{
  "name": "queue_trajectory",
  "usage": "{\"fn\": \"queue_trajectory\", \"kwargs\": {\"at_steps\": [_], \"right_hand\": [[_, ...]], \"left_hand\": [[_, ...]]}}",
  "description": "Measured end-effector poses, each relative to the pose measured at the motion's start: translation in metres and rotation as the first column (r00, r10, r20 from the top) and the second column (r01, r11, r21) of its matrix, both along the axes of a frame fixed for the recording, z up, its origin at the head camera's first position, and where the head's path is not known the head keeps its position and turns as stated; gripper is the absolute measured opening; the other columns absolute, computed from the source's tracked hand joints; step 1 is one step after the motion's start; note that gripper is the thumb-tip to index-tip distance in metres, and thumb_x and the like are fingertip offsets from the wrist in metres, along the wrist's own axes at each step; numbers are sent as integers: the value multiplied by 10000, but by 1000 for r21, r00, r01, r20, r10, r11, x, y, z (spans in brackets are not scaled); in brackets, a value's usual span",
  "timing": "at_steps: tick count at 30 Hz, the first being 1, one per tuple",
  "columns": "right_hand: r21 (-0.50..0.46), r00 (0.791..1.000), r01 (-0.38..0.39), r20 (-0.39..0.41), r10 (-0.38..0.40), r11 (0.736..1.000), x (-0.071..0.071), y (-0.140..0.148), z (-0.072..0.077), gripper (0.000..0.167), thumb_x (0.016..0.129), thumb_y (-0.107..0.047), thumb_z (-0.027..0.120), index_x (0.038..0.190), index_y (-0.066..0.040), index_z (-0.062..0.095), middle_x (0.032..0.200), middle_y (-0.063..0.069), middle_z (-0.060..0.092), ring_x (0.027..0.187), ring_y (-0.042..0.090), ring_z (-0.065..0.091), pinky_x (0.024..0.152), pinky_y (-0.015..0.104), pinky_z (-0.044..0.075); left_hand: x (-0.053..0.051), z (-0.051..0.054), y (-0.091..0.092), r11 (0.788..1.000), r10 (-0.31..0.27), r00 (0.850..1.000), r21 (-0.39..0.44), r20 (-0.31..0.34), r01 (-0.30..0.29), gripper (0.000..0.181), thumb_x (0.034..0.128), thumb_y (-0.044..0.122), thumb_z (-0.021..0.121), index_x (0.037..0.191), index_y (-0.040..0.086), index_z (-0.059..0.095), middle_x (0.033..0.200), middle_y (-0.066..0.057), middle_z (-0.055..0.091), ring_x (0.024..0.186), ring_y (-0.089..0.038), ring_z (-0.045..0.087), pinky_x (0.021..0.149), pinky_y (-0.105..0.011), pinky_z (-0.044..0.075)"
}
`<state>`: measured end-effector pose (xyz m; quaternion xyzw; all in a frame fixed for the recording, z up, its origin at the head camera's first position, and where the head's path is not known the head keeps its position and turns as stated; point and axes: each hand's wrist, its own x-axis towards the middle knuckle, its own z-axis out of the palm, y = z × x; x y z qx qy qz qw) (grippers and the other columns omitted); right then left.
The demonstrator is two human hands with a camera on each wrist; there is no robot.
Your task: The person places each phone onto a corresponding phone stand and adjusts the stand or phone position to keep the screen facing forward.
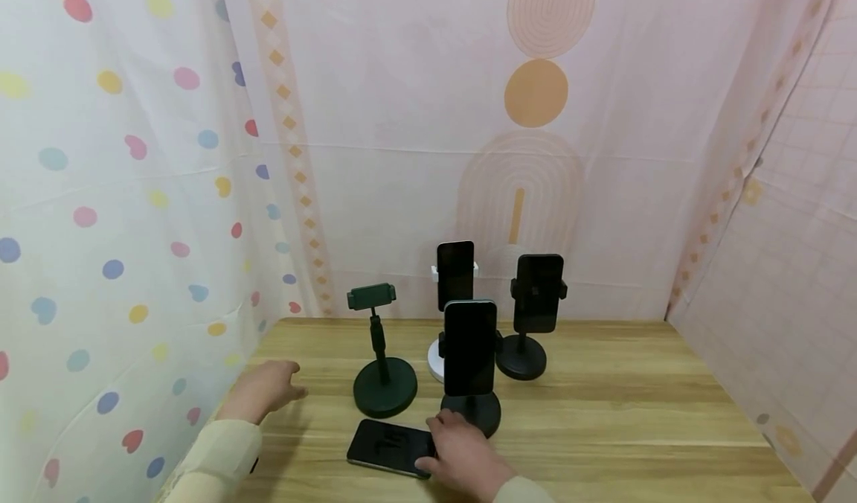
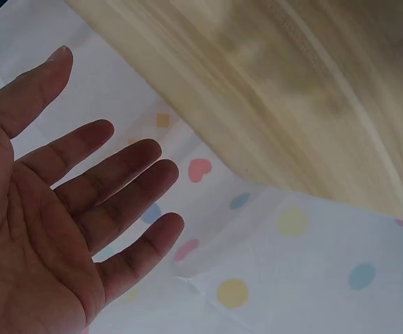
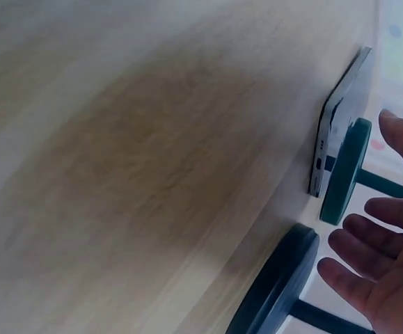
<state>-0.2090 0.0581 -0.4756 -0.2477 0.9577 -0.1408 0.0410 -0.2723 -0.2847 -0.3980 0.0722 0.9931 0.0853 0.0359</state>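
A dark smartphone lies flat, screen up, near the front of the table. My right hand reaches over its right end in the head view. In the right wrist view that hand has spread, loosely bent fingers with nothing between them, and the phone lies apart from them. My left hand hovers near the table's left side; its palm is bare in the left wrist view. Between the hands stands a dark green phone stand with a bare clamp on top.
Behind my right hand, a black stand carries an upright phone. Farther back are a white stand with a phone and another black stand with a phone. Patterned curtains enclose the wooden table.
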Motion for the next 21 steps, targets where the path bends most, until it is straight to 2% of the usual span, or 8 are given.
{"fn": "queue_trajectory", "kwargs": {"at_steps": [12,21], "right_hand": [[29,1000,-1,-27,2,1000,-9,-24,-16,812,808,-648,709,1341,-53,562,1219,113,562,1100,237,540,859,347,515],[107,999,-11,-31,15,994,-11,-34,-22,819,799,-684,690,1323,-66,569,1161,102,564,1049,218,533,834,327,516]], "left_hand": [[4,-3,2,1000,-6,1000,-10,-14,5,508,864,275,763,1189,-90,628,1155,-286,641,1063,-497,592,868,-608,469],[6,-7,3,1000,-9,1000,-19,-13,9,505,876,295,749,1182,-91,634,1153,-280,645,1055,-488,600,854,-609,474]]}}
